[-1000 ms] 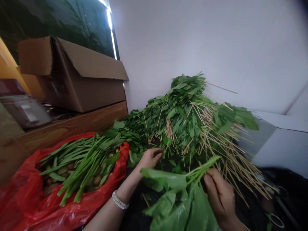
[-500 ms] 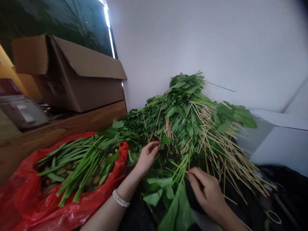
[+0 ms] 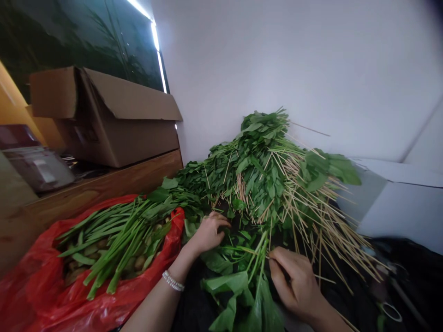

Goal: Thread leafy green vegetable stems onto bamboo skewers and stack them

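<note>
The pale wall [image 3: 290, 60] spans the view from twelve to three o'clock, with a broad pile of leafy greens and sticks [image 3: 273, 184] heaped before it, from the middle toward four o'clock. At eight o'clock a red plastic bag [image 3: 38, 281] lies wide open, long green stalks [image 3: 110, 249] resting over roundish pale produce too shadowed to identify. The cardboard box [image 3: 138, 138] stands at ten o'clock on a wooden ledge [image 3: 134, 180], its flaps spread. Between five and six o'clock the leafy bunch [image 3: 245, 286] lies low before the pile, stems pointing toward twelve. The right hand [image 3: 294, 281], at five o'clock just beside those stems, has thumb and forefinger pinched on a thin stick [image 3: 269, 256]; I cannot tell whether it also grips the stems. The left hand [image 3: 209, 230], near six o'clock, is slack, thumb apart from bent fingers, near the loose leaves; contact is unclear. A beaded bracelet [image 3: 173, 281] circles its wrist at seven o'clock.
</note>
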Available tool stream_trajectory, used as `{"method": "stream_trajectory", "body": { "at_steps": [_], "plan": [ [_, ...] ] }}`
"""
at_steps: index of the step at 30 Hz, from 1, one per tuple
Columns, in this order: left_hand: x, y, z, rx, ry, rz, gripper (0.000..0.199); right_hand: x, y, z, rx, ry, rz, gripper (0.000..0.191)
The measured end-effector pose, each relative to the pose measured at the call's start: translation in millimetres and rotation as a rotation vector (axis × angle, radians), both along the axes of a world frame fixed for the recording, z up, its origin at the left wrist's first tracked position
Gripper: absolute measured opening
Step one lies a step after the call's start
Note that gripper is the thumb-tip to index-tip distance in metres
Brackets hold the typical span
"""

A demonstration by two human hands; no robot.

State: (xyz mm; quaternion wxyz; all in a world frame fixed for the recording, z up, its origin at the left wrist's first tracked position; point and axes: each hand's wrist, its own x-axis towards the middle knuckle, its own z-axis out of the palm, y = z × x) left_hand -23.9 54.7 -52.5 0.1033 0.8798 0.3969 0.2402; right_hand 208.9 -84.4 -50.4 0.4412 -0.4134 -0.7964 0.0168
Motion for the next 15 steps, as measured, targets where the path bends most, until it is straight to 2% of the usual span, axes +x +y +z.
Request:
{"method": "stream_trajectory", "body": {
  "at_steps": [2, 6, 11, 13, 15],
  "plan": [
    [-0.1, -2.9, 2.4, -0.011, 0.083, -0.002, 0.039, 0.2, 0.0, 0.9, 0.003, 0.005, 0.001, 0.013],
    [0.6, -5.7, 4.8, 0.01, 0.155, 0.054, 0.023, -0.2, 0.6, 1.1, 0.012, 0.006, -0.005, 0.013],
    [1.1, -5.2, 1.2, 0.051, 0.223, 0.032, 0.018, 0.2, 3.1, -0.9, 0.011, 0.006, -0.021, 0.012],
    [1.7, -4.0, 1.4, 0.084, 0.163, 0.047, 0.014, 0.0, 4.7, -1.5, -0.007, 0.015, -0.038, 0.012],
    [2.4, -2.8, 4.5, 0.148, -0.005, 0.071, 0.009, -0.7, 6.5, -2.1, -0.035, 0.048, -0.065, 0.013]
  ]
}}
